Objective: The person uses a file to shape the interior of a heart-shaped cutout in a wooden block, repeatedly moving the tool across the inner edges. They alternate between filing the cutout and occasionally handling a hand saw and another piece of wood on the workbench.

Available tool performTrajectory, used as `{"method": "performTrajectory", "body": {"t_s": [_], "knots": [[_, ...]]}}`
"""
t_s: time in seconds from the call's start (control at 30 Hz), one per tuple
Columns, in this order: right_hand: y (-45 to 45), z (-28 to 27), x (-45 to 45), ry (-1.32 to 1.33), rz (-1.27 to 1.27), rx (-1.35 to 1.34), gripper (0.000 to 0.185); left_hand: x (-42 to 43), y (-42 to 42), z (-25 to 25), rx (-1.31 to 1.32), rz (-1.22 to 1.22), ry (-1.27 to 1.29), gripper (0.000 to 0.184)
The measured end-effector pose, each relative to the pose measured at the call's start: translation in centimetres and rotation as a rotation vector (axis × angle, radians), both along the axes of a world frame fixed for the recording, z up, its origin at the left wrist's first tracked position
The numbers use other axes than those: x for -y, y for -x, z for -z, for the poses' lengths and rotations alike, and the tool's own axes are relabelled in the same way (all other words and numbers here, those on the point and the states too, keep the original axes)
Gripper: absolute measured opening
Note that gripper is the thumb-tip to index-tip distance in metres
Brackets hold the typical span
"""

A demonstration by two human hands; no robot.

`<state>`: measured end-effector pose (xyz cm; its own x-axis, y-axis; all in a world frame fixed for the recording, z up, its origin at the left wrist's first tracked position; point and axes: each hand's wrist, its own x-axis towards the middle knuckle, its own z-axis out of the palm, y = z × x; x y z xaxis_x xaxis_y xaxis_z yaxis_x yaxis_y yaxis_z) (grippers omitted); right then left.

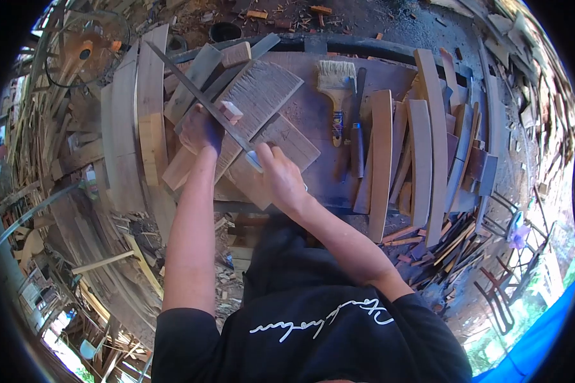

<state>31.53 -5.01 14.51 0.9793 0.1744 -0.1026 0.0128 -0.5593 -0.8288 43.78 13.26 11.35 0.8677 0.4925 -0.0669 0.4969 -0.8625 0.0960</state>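
Note:
My right hand (281,177) is closed round the pale handle of a long, narrow blade (191,86), which slants up and to the left. My left hand (201,131) lies beneath the blade, with its fingers partly hidden, against a small wood block (232,112) that shows a pale end. Under both hands are wide wooden boards, one with a curved, rough end (268,89) and a squarer one (287,143) nearer to me. The blade crosses over or against the small block; the exact contact is unclear.
A paint brush (337,96) lies right of the boards on the dark bench (313,172). Several curved wood strips (380,159) stand along the bench's right side. Long planks (122,134) lie at left. A round fan-like object (85,54) is at the upper left, with scrap wood around.

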Motion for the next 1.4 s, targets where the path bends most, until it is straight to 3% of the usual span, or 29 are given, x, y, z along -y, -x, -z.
{"method": "performTrajectory", "body": {"t_s": [0.07, 0.2, 0.37, 0.47, 0.57, 0.67, 0.83, 1.0, 1.07, 1.17, 1.3, 1.4], "knots": [[1.8, -1.0, 1.9, -0.03, 0.006, 0.035, 0.032, 0.1, -0.3, 0.1, -0.008, -0.015, -0.026, 0.041], [10.0, -2.6, 7.5, 0.067, -0.009, -0.172, 0.025, 0.6, -0.3, -0.8, 0.007, -0.077, 0.083, 0.037], [2.7, 0.1, 2.3, -0.04, 0.002, 0.051, 0.033, 0.3, -0.1, -0.8, -0.007, 0.001, 0.05, 0.035], [1.1, 0.7, 1.4, 0.02, -0.009, 0.033, 0.031, 0.0, -0.8, -0.5, 0.039, -0.037, 0.055, 0.034], [5.4, -2.5, 4.9, -0.024, 0.032, -0.039, 0.03, -0.2, -0.7, -0.1, 0.051, -0.096, 0.069, 0.035], [9.7, -2.2, 7.3, 0.057, 0.002, -0.107, 0.028, 0.0, -0.6, -0.8, -0.002, -0.022, 0.074, 0.038], [-1.1, -1.1, 0.2, -0.056, -0.005, -0.064, 0.03, -0.3, -0.6, 0.2, 0.054, -0.028, 0.053, 0.039], [3.4, -2.0, 3.9, -0.029, -0.003, -0.005, 0.046, -1.1, -0.8, 1.1, 0.015, -0.029, 0.062, 0.043], [8.8, -1.2, 7.2, 0.031, -0.025, -0.073, 0.046, -0.9, -0.7, 1.1, 0.023, -0.065, 0.066, 0.045], [8.5, -1.1, 6.7, 0.04, -0.001, -0.104, 0.045, -0.4, 0.0, 0.6, -0.002, -0.036, 0.003, 0.046], [-1.8, 0.3, -0.7, 0.015, -0.033, -0.037, 0.039, -0.3, -0.6, 0.0, 0.05, -0.048, 0.053, 0.041], [-0.1, -1.2, 1.3, -0.046, -0.015, 0.013, 0.035, -0.8, -0.7, 0.8, 0.062, -0.009, 0.037, 0.038]]}}
